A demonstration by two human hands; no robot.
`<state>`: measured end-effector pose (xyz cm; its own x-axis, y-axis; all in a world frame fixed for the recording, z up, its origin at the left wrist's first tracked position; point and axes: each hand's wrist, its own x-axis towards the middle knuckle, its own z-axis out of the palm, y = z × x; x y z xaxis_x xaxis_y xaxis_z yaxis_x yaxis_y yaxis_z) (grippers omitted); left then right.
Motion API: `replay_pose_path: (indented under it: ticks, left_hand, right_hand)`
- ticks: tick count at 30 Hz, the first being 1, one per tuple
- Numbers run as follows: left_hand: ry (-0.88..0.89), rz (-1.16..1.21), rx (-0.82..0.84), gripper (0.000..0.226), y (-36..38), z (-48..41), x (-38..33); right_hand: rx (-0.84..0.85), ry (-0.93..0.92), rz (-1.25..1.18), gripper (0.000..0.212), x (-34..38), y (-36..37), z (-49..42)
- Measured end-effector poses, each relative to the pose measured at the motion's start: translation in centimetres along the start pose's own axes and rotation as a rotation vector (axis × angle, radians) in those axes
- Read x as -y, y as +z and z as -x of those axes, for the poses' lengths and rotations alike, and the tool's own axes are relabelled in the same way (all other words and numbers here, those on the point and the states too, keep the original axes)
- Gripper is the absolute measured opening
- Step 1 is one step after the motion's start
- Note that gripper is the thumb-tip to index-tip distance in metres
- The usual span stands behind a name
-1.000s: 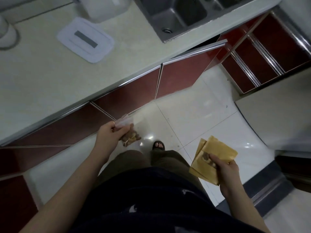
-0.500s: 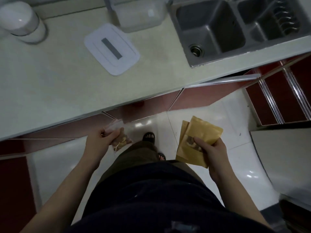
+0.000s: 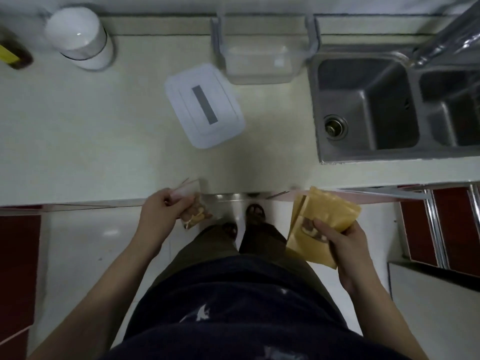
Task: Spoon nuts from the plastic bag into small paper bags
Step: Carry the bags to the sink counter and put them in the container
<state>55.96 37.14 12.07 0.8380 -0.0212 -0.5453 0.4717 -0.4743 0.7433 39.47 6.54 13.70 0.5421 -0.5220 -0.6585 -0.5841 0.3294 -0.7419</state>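
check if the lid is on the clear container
No, the lid lies flat on the counter in front of the open clear container.

The clear plastic bag [image 3: 191, 203] shows tan and yellowish nuts just below the left fingers [image 3: 176, 201]. The mustard-brown paper bags [image 3: 324, 222] carry a darker brown patch with pale marks beside the right fingers [image 3: 322, 227]. The cream worktop [image 3: 104, 141] bears a white rectangular lid [image 3: 205, 105] with a grey stripe, a white cylinder [image 3: 80, 37] and a grey steel sink [image 3: 368, 105]. Cabinet fronts [image 3: 18, 268] are dark red.
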Motion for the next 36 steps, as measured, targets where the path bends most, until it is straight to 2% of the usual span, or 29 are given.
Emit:
replay_pose_path:
  ticks: [5,10,13,19,24,27,30,32,36]
  left_hand:
    - [-0.012,0.073,-0.056,0.022,3.6,-1.8,-4.0]
    - [0.028,0.134,-0.096,0.037,6.1,-3.1,-8.0]
    - [0.052,0.175,-0.106,0.033,6.5,-4.1,-10.3]
    - [0.107,0.242,-0.124,0.031,5.8,-7.1,-14.8]
    - [0.185,0.213,-0.075,0.048,4.8,-10.8,-18.9]
    - [0.25,0.127,-0.085,0.036,4.6,-13.5,-21.3]
    - [0.34,0.079,-0.114,0.034,4.8,-16.3,-23.8]
    - [0.388,0.016,-0.143,0.034,5.3,-18.4,-25.4]
    - [0.367,-0.124,-0.102,0.026,7.5,-23.1,-27.8]
  right_hand:
    - [0.034,0.003,0.061,0.06,3.8,-2.4,-5.2]
    - [0.076,-0.025,0.105,0.051,8.6,-3.3,-9.7]
    - [0.124,-0.067,0.116,0.041,11.7,-2.4,-11.7]
    - [0.221,-0.193,0.124,0.045,18.4,2.4,-14.4]
    - [0.196,-0.299,0.093,0.045,23.3,7.1,-16.7]
    - [0.157,-0.341,0.076,0.054,25.9,9.6,-18.0]
    - [0.111,-0.429,0.033,0.045,28.4,11.9,-19.7]
    - [0.083,-0.47,0.012,0.046,29.5,13.5,-21.4]
    - [-0.019,-0.457,0.017,0.05,30.1,16.5,-25.2]
